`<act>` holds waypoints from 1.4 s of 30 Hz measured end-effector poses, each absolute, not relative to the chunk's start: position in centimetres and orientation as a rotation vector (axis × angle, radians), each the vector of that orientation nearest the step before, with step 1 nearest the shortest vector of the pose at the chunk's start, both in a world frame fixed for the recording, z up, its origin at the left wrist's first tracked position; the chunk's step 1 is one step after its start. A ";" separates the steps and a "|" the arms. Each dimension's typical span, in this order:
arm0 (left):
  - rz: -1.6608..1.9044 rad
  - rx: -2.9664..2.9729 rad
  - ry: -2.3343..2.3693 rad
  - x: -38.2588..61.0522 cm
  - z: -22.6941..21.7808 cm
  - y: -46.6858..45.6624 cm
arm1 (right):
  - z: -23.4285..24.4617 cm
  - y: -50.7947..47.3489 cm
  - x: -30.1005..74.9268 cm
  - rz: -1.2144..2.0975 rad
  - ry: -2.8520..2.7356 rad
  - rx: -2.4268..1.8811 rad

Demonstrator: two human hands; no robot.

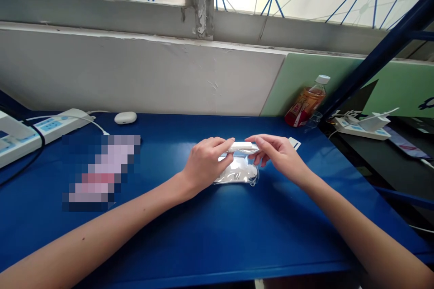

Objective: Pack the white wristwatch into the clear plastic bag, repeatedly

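A small, slim white object with rounded edges [241,146] is held just above the blue desk; its exact kind I cannot make out. My left hand [209,160] pinches its left end between thumb and fingers. At the other end, my right hand [276,151] has its thumb and forefinger closed on the object or on a thin whitish strand beside it. Below both hands lies a shiny clear plastic bag [239,171] with something white inside. Part of a white card [294,143] shows behind my right hand.
A blurred-out phone-like item [105,171], a white earbud case [125,118] and a power strip [50,128] lie to the left. At the back right a drink bottle [306,101] leans near a blue metal bar [376,54]. Another power strip [362,127] lies beyond it.
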State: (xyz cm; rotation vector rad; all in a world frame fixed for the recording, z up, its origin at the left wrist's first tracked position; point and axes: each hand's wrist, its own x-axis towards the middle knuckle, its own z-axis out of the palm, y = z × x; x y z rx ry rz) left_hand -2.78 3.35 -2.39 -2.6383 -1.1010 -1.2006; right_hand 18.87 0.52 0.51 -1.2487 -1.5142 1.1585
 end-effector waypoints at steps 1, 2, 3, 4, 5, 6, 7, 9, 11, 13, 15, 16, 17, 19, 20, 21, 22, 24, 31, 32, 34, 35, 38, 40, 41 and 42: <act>-1.167 -2.607 -1.049 -2.8 -2.5 3.3 | 0.4 0.4 18.7 1.132 -1.530 -1.250; -1.139 -2.582 -0.996 -2.8 -2.5 3.2 | 0.2 0.3 18.6 1.094 -1.538 -1.253; -1.109 -2.571 -0.944 -2.8 -2.5 3.1 | 0.0 0.3 18.5 1.045 -1.539 -1.262; -1.080 -2.579 -0.896 -2.8 -2.5 3.1 | -0.1 0.2 18.5 1.002 -1.538 -1.268; -1.055 -2.608 -0.859 -2.8 -2.4 3.1 | -0.3 0.2 18.6 0.962 -1.538 -1.272; -1.036 -2.654 -0.842 -2.8 -2.3 3.1 | -0.3 0.2 18.7 0.924 -1.539 -1.271; -1.020 -2.716 -0.847 -2.8 -2.2 3.1 | -0.3 0.2 18.8 0.892 -1.540 -1.262; -0.982 -2.851 -0.918 -2.8 -2.2 3.1 | -0.2 0.3 19.2 0.817 -1.540 -1.247; -0.873 -2.986 -0.996 -2.8 -2.2 3.2 | -0.1 0.4 19.6 0.675 -1.575 -1.264; -0.715 -3.101 -1.006 -2.9 -2.4 3.1 | 0.0 0.4 19.9 0.478 -1.666 -1.310; -0.611 -3.177 -0.970 -3.0 -2.6 3.1 | 0.0 0.5 20.1 0.303 -1.761 -1.342; -0.593 -3.198 -0.957 -3.0 -2.7 3.0 | 0.0 0.5 20.2 0.251 -1.796 -1.349; -0.592 -3.212 -0.958 -3.1 -2.8 3.0 | -0.1 0.5 20.2 0.220 -1.821 -1.353; -0.606 -3.227 -0.995 -3.2 -2.8 2.9 | -0.2 0.6 20.2 0.184 -1.859 -1.370; -0.613 -3.227 -1.019 -3.3 -2.8 2.8 | -0.2 0.6 20.2 0.168 -1.875 -1.384; -0.620 -3.224 -1.042 -3.4 -2.8 2.8 | -0.3 0.7 20.2 0.151 -1.888 -1.401; -0.632 -3.215 -1.055 -3.5 -2.8 2.9 | -0.3 0.8 20.2 0.133 -1.894 -1.424; -0.684 -3.189 -1.057 -3.8 -3.0 3.0 | -0.5 1.0 20.4 0.116 -1.897 -1.472; -0.862 -3.099 -1.045 -4.2 -3.8 3.7 | -1.3 1.7 20.6 0.485 -1.817 -1.539; -0.870 -3.089 -1.047 -4.2 -3.8 3.7 | -1.4 1.7 20.6 0.544 -1.815 -1.529; -0.863 -3.083 -1.060 -4.2 -3.8 3.7 | -1.6 1.7 20.4 0.596 -1.854 -1.521; -0.850 -3.088 -1.065 -4.2 -3.9 3.7 | -1.6 1.6 20.4 0.578 -1.900 -1.530; -0.805 -3.112 -1.064 -4.2 -4.0 3.8 | -1.7 1.3 20.3 0.415 -2.132 -1.591; -0.790 -3.118 -1.070 -4.3 -4.2 3.8 | -1.7 1.2 20.3 0.328 -2.306 -1.612; -0.783 -3.119 -1.073 -4.3 -4.2 3.8 | -1.7 1.2 20.3 0.296 -2.375 -1.617; -0.777 -3.119 -1.070 -4.3 -4.3 3.8 | -1.8 1.2 20.3 0.265 -2.427 -1.624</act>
